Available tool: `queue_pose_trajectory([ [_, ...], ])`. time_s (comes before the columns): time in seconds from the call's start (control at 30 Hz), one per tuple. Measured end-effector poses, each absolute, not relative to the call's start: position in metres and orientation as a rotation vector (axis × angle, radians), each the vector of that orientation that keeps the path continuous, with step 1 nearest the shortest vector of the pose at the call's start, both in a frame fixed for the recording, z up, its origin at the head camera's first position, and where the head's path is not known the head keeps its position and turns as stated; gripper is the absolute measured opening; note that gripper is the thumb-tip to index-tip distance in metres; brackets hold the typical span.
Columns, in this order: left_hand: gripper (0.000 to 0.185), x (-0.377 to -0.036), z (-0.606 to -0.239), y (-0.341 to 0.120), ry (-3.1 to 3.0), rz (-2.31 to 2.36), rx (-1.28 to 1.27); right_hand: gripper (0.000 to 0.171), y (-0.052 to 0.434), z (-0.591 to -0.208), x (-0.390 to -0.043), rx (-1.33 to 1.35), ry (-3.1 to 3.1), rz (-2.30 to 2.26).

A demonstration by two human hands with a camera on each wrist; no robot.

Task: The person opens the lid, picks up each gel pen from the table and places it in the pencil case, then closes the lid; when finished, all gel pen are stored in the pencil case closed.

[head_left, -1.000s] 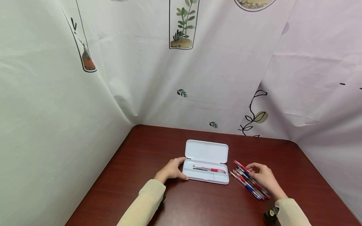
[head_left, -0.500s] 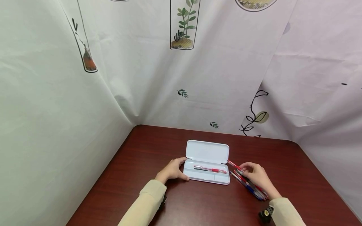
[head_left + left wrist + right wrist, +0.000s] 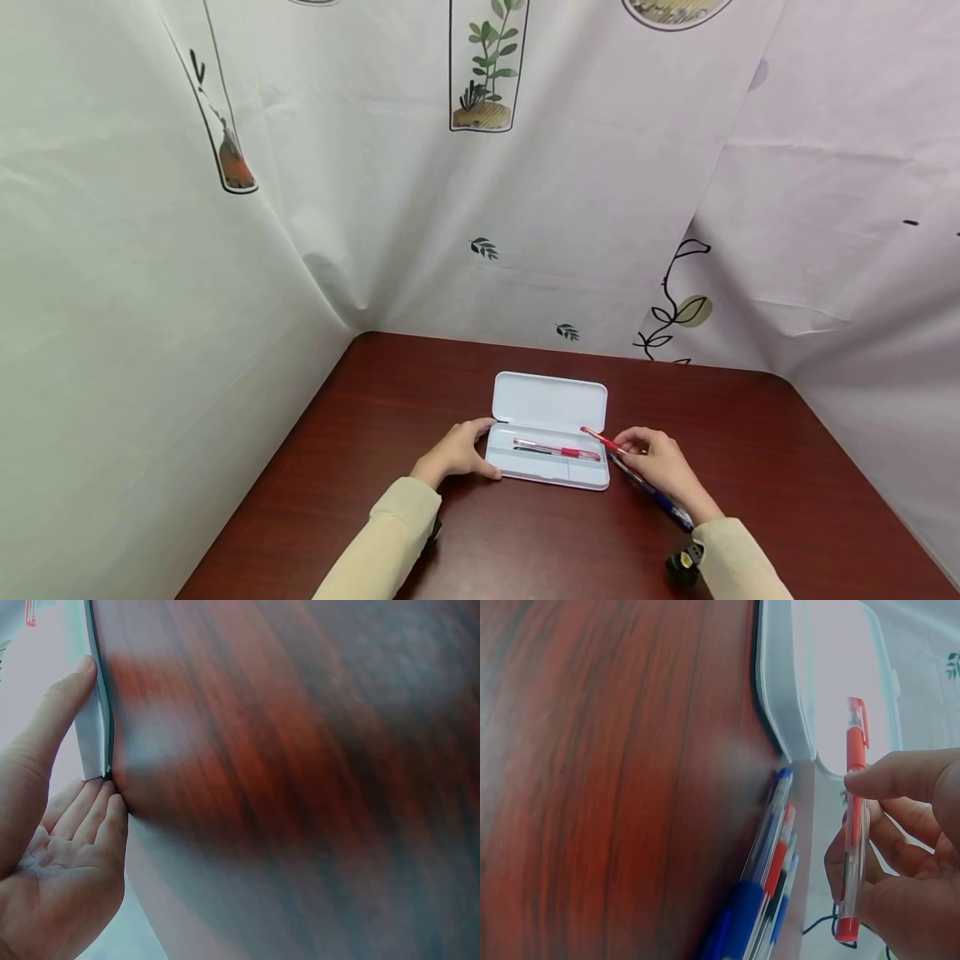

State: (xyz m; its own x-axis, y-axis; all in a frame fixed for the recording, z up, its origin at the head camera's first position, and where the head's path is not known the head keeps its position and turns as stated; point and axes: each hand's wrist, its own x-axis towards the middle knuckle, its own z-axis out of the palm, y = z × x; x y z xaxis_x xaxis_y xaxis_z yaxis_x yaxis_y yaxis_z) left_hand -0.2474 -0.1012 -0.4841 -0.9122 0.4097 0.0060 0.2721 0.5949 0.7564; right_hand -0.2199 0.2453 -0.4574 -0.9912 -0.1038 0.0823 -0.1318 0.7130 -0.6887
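Observation:
A white pencil case [image 3: 521, 470] lies on the table with its lid [image 3: 550, 402] raised at the back. My left hand [image 3: 456, 452] holds its left end, thumb at the front edge and fingers at the far corner. Inside lie a clear pen with a red grip [image 3: 579, 453] and a slim dark piece [image 3: 534, 450]. My right hand [image 3: 662, 465] pinches a red pen [image 3: 856, 750] between thumb and fingers, its capped tip over the case's right end. Beneath that hand, several pens [image 3: 670, 504] with blue, red and black parts lie in a bundle, partly hidden.
The dark red wooden table [image 3: 525, 546] meets a pale patterned cloth [image 3: 420, 275] at its back and sides. A small black device [image 3: 682, 567] sits at the right wrist.
My right hand has lifted the red pen off the bundle and carried it left until its tip overlaps the pencil case. My left hand has stayed on the case.

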Motion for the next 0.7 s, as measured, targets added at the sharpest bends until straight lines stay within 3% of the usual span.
queue_pose_trajectory([
  [0.7, 0.090, -0.246, -0.484, -0.100, 2.663, 1.207, 0.575, 0.014, 0.207, -0.464, -0.229, 0.350, -2.825, 1.221],
])
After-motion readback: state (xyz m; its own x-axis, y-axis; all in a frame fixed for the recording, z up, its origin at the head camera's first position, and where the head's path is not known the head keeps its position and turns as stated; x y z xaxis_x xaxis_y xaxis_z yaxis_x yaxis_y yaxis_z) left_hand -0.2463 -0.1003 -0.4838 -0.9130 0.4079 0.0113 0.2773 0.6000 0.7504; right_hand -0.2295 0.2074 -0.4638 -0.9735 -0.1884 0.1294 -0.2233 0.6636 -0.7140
